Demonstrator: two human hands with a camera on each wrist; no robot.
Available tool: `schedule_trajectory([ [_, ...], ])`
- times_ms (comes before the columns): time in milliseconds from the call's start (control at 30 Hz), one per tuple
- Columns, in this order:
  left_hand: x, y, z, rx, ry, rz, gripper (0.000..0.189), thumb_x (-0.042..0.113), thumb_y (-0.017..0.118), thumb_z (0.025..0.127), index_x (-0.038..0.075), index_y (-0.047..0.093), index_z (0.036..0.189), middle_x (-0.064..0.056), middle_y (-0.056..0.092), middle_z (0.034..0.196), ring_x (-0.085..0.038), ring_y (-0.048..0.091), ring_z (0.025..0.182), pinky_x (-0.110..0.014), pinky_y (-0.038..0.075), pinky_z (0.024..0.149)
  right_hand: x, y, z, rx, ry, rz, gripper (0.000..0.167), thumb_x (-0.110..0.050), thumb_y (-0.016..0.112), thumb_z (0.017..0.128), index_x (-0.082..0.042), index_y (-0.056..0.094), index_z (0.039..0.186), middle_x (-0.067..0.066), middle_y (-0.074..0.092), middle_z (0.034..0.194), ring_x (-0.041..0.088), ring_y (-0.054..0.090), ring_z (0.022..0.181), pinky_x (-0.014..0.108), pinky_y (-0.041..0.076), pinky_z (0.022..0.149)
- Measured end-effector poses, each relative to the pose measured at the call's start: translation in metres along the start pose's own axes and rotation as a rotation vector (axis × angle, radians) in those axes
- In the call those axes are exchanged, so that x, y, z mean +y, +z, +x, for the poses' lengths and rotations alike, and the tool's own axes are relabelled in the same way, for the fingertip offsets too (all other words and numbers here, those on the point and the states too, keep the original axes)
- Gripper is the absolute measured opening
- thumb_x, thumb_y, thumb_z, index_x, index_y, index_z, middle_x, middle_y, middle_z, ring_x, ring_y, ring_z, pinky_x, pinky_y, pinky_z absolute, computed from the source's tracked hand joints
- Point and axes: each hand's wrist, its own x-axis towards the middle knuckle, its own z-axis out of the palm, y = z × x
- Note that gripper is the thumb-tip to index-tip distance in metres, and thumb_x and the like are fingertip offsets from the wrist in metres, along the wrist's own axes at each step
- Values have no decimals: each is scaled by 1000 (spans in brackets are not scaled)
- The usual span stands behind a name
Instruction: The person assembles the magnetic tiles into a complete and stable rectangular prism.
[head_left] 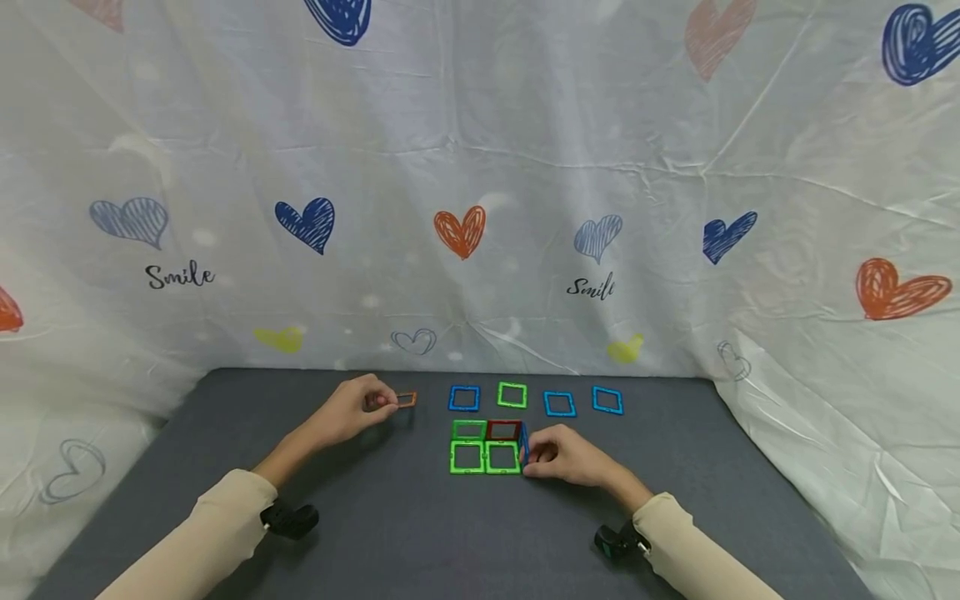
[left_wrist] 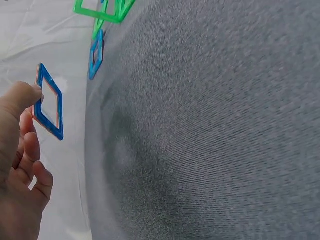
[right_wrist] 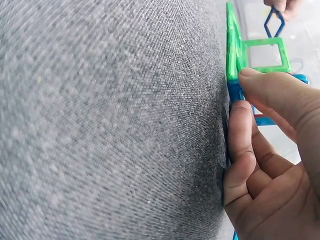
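My left hand (head_left: 358,408) is raised over the left part of the table and pinches a square magnetic tile (left_wrist: 60,112) by its edge. That tile looks blue in the left wrist view and orange from the head. At the right side of a small build, my right hand (head_left: 566,454) grips an upright blue magnetic tile (head_left: 524,442) between thumb and fingers. Two green tiles (head_left: 467,472) lie flat at the build's front. Behind them stand another green tile (head_left: 469,422) and a dark red tile (head_left: 503,422). My right fingers partly cover the blue tile.
Behind the build, a row of loose tiles lies on the dark grey table (head_left: 390,533): a blue one (head_left: 464,409), a green one (head_left: 512,406) and two more blue tiles (head_left: 559,415) to the right. A white curtain (head_left: 525,167) with printed hearts hangs beyond the table's far edge.
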Motion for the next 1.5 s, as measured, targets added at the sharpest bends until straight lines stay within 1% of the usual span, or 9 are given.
schedule_trajectory([
  [133, 4, -1, -5, 9, 17, -12, 6, 13, 75, 95, 7, 73, 96, 7, 56, 88, -15, 54, 77, -35, 48, 69, 1, 0, 1, -1, -8, 0, 8, -7, 76, 94, -7, 71, 88, 5, 66, 80, 10, 59, 64, 25, 48, 59],
  [333, 13, -1, -8, 10, 22, -51, 11, 17, 74, 97, 6, 73, 96, 6, 55, 89, -22, 57, 81, -44, 50, 72, -1, 1, 0, 4, 2, 3, 8, -4, 75, 93, -5, 70, 87, 7, 66, 80, 12, 58, 63, 24, 47, 58],
  [433, 17, -1, -11, 21, 31, -56, 9, 16, 74, 97, 7, 72, 97, 7, 54, 90, -22, 57, 81, -46, 50, 73, 0, 1, 0, 2, -5, 9, 8, -6, 75, 94, -7, 70, 88, 6, 66, 80, 11, 58, 64, 25, 48, 58],
  [633, 23, 0, -15, 41, 44, -36, 5, 12, 74, 96, 8, 72, 99, 9, 53, 90, -11, 54, 81, -38, 50, 71, 1, 0, 0, -3, -25, 3, 8, -8, 75, 94, -8, 71, 88, 5, 66, 80, 10, 58, 64, 25, 48, 57],
  [867, 29, 1, -17, 49, 59, -56, 6, 8, 70, 98, 14, 71, 99, 9, 54, 92, -9, 55, 81, -31, 49, 65, 1, 0, 1, -6, 2, -4, 8, -8, 75, 94, -8, 71, 88, 3, 66, 80, 9, 59, 64, 25, 48, 58],
  [933, 31, 2, -18, 49, 67, -68, 5, 8, 69, 99, 13, 71, 100, 9, 54, 93, -9, 56, 81, -28, 49, 63, 1, 0, 1, -7, 5, -3, 8, -7, 75, 94, -8, 70, 88, 3, 66, 80, 9, 59, 65, 25, 48, 58],
  [1100, 34, 4, -21, 40, 99, -106, 5, 8, 68, 100, 10, 70, 103, 9, 57, 96, -9, 58, 84, -29, 50, 65, 1, 1, 1, -5, 11, -6, 7, -7, 75, 94, -8, 71, 88, 3, 67, 80, 8, 59, 65, 24, 48, 58],
  [1300, 36, 8, -25, 1, 135, -172, 5, 10, 68, 100, 12, 70, 104, 9, 63, 96, -11, 61, 83, -31, 53, 67, 1, 1, 1, -7, 17, -7, 8, -7, 75, 94, -8, 70, 88, 2, 67, 80, 7, 58, 64, 24, 47, 58],
  [1500, 38, 14, -26, -18, 158, -235, 5, 12, 71, 98, 15, 73, 102, 8, 64, 95, -11, 62, 81, -31, 55, 66, 0, 1, 0, -6, 6, 1, 8, -6, 75, 94, -7, 70, 88, 3, 66, 80, 7, 58, 64, 24, 48, 57],
])
